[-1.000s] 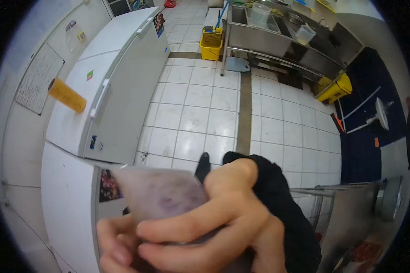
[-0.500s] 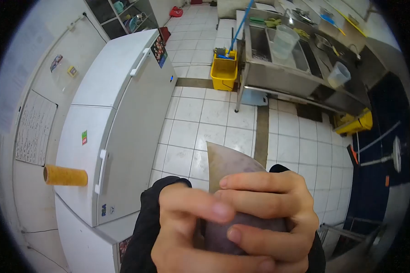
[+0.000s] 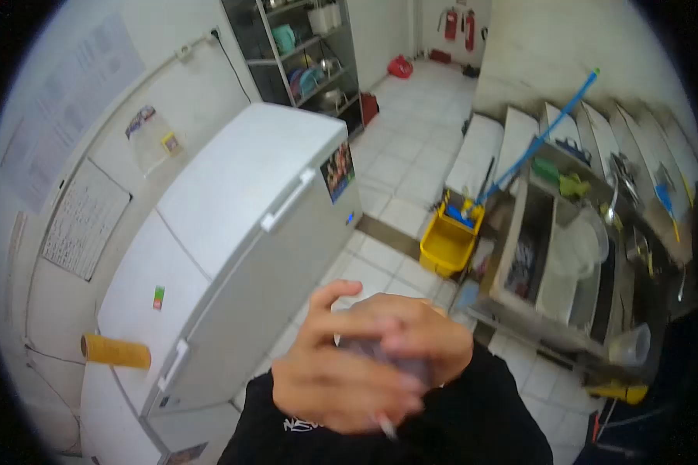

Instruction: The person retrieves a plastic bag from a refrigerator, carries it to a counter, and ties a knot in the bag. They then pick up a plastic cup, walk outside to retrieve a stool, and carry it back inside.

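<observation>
Between my two hands, close in front of my body, is a piping bag [image 3: 354, 342] with greyish-purple contents. Only small patches of it show; its pointed end is hidden now. My right hand [image 3: 434, 333] is closed around the bag's far side, fingers curled over it. Motion smears my left hand [image 3: 337, 387], which lies across the near side with one finger raised and the others over the bag. At its fingertips is a small white and reddish thing [image 3: 386, 425], too blurred to name. Black sleeves cover both arms.
White chest freezers [image 3: 233, 170] stand along the left, with a yellow-brown roll [image 3: 116, 352] on one lid. Ahead is a yellow mop bucket [image 3: 444, 246] with a blue-handled mop. A steel sink [image 3: 512, 302] holding plastic tubs stands to the right. Metal shelves [image 3: 287, 58] are behind the freezers.
My view has lifted and swung left, bringing the shelves and fire extinguishers into sight. The piping bag's pointed end, visible before, is now hidden. My left hand has moved across the bag.
</observation>
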Available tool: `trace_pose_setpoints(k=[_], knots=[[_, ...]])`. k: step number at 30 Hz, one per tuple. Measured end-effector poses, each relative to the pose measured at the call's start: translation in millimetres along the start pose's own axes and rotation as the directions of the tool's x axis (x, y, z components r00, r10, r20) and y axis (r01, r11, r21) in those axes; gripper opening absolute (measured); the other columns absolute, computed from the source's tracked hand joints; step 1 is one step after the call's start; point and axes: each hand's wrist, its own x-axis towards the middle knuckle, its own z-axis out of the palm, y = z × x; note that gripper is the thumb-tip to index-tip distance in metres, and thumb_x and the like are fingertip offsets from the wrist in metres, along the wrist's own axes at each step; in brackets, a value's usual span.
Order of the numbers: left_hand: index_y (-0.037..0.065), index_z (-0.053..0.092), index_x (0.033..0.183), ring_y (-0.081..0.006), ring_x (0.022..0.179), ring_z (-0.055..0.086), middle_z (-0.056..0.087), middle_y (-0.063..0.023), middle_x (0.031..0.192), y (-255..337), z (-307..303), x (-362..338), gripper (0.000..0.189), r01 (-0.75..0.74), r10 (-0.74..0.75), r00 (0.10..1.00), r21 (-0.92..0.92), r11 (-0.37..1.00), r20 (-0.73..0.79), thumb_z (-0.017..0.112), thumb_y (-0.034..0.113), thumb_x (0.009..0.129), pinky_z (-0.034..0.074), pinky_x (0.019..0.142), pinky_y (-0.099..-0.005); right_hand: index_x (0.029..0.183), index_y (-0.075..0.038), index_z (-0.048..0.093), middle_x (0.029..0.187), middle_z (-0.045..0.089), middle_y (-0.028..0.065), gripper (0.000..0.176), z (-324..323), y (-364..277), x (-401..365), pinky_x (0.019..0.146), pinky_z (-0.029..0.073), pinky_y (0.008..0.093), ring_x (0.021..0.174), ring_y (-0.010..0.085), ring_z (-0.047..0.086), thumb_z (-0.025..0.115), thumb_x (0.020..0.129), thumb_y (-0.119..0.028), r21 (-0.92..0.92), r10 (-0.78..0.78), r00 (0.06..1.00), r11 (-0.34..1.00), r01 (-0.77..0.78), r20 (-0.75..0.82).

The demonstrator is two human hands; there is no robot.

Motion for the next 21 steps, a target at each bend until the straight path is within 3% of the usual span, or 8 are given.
trace_pose_setpoints(k=[3, 4, 7, 8, 11, 12, 15, 21], knots=[[0.002, 0.066, 0.075, -0.0325, 0.095, 0.060, 0.066, -0.0082, 0.087, -113.0, -0.3, -10.9, 0.013, 0.298, -0.308, 0.925, -0.080, 0.951, -0.223, 0.058, 0.010, 0.082, 0.041, 0.090, -0.0494, 0.120, 0.000, 0.034, 0.120, 0.039, 0.0254, 0.071, -56.6, 93.5, -2.3, 0.091, 0.039, 0.0460, 0.107, 0.0358, 0.048, 0.077, 0.066, -0.017, 0.080, 0.196, 0.980, 0.977, -0.198, 0.031], [0.000, 0.065, 0.077, -0.0342, 0.094, 0.060, 0.065, -0.0112, 0.086, -151.5, -2.4, -13.8, 0.013, 0.339, -0.356, 0.898, -0.111, 0.934, -0.259, 0.057, 0.008, 0.083, 0.043, 0.087, -0.0495, 0.128, -0.002, 0.023, 0.126, 0.031, 0.0254, 0.080, -80.4, 122.5, 1.6, 0.097, 0.032, 0.0459, 0.118, 0.0345, 0.037, 0.075, 0.070, -0.019, 0.075, 0.268, 0.954, 0.957, -0.279, 0.136], [-0.003, 0.063, 0.079, -0.0344, 0.090, 0.062, 0.064, -0.0139, 0.087, -263.0, -13.6, -2.9, 0.010, 0.377, -0.422, 0.853, -0.197, 0.905, -0.309, 0.057, 0.004, 0.081, 0.048, 0.081, -0.0446, 0.129, -0.005, 0.027, 0.125, 0.033, 0.0247, 0.078, -144.7, 197.2, 32.9, 0.095, 0.033, 0.0449, 0.117, 0.0339, 0.037, 0.075, 0.070, -0.019, -0.290, 0.448, 0.888, 0.868, -0.403, 0.108], [-0.004, 0.063, 0.080, -0.0336, 0.089, 0.062, 0.064, -0.0137, 0.087, -296.9, -13.4, 2.8, 0.009, 0.387, -0.444, 0.831, -0.225, 0.894, -0.336, 0.057, 0.002, 0.081, 0.049, 0.079, -0.0421, 0.123, -0.005, 0.041, 0.119, 0.043, 0.0207, 0.061, -161.8, 217.8, 48.7, 0.090, 0.038, 0.0410, 0.108, 0.0308, 0.045, 0.073, 0.072, -0.017, -0.384, 0.485, 0.874, 0.813, -0.437, 0.032], [-0.005, 0.064, 0.085, -0.0311, 0.085, 0.063, 0.064, -0.0155, 0.087, -381.3, -27.4, 22.8, 0.009, 0.443, -0.438, 0.896, 0.090, 0.892, -0.072, 0.061, -0.001, 0.077, 0.051, 0.073, -0.0371, 0.107, 0.000, 0.055, 0.102, 0.054, 0.0150, 0.045, -212.0, 278.4, 96.1, 0.077, 0.044, 0.0341, 0.089, 0.0259, 0.054, 0.075, 0.070, -0.017, -0.503, 0.430, 0.858, 0.827, -0.251, 0.281], [-0.005, 0.064, 0.090, -0.0284, 0.086, 0.063, 0.063, -0.0162, 0.088, -412.7, -28.8, 26.8, 0.015, 0.413, -0.417, 0.908, 0.093, 0.906, 0.033, 0.063, -0.003, 0.075, 0.050, 0.072, -0.0333, 0.095, 0.000, 0.062, 0.087, 0.057, 0.0096, 0.030, -219.0, 293.2, 111.3, 0.066, 0.046, 0.0305, 0.076, 0.0253, 0.056, 0.074, 0.068, -0.008, -0.542, 0.437, 0.870, 0.799, -0.260, 0.227], [-0.006, 0.064, 0.091, -0.0281, 0.086, 0.062, 0.063, -0.0157, 0.090, -489.3, -24.0, 43.5, 0.017, 0.536, -0.523, 0.823, 0.003, 0.844, 0.222, 0.063, -0.002, 0.074, 0.049, 0.073, -0.0322, 0.094, -0.001, 0.063, 0.087, 0.057, 0.0095, 0.029, -267.7, 352.0, 116.4, 0.065, 0.046, 0.0301, 0.074, 0.0250, 0.056, 0.072, 0.067, -0.001, -0.668, 0.541, 0.794, 0.703, -0.245, 0.278], [-0.004, 0.064, 0.093, -0.0215, 0.080, 0.061, 0.064, -0.0133, 0.092, -628.7, -27.3, 51.0, 0.016, 0.788, -0.734, 0.581, -0.016, 0.616, 0.352, 0.063, 0.003, 0.078, 0.047, 0.071, -0.0282, 0.091, -0.002, 0.061, 0.085, 0.055, 0.0111, 0.018, -364.4, 476.6, 131.1, 0.064, 0.047, 0.0313, 0.075, 0.0266, 0.057, 0.065, 0.073, 0.000, -0.602, 0.755, 0.554, 0.635, -0.483, 0.352]])
